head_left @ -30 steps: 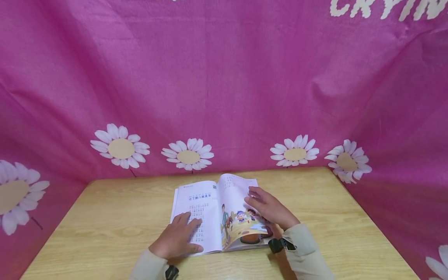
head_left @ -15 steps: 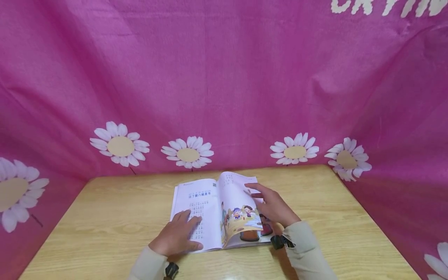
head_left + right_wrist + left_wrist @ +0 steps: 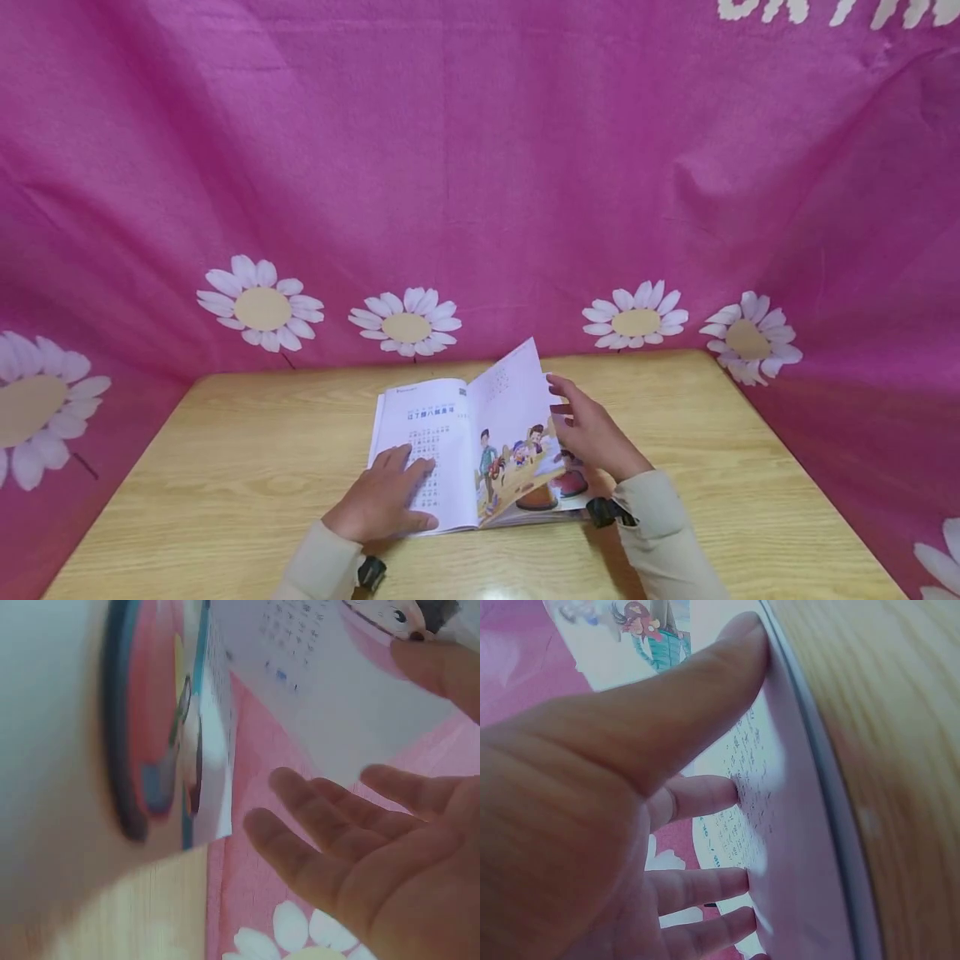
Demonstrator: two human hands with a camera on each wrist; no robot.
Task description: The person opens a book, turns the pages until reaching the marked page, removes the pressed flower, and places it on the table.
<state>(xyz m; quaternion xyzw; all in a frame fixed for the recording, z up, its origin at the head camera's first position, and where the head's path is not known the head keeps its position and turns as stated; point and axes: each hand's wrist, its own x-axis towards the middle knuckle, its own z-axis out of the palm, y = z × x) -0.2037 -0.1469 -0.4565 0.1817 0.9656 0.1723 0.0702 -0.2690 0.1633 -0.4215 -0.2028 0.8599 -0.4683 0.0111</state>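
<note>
Moved: the lifted page (image 3: 510, 408), top corner now higher. We list: open book (image 3: 393, 417), lower centre of frame; left hand (image 3: 382, 497), fingers spread on it; right hand (image 3: 597, 433), fingers apart beside the page. Paper we judge light, floppy, easily creased; grasp the outer edge.

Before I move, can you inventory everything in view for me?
book: one, white with print, open on the table
raised page: one, white with cartoon figures, over the book's right side
table: one, yellowish wood, under the book
cloth: count unclear, pink, behind and beside the table
daisies: six, mostly white, on the cloth
lettering: one strip, white, top right, cut off
wrist devices: two, black, one per wrist
sleeves: two, beige, one per arm
left hand: one, bare, on the book's left side
right hand: one, bare, by the raised page
</note>
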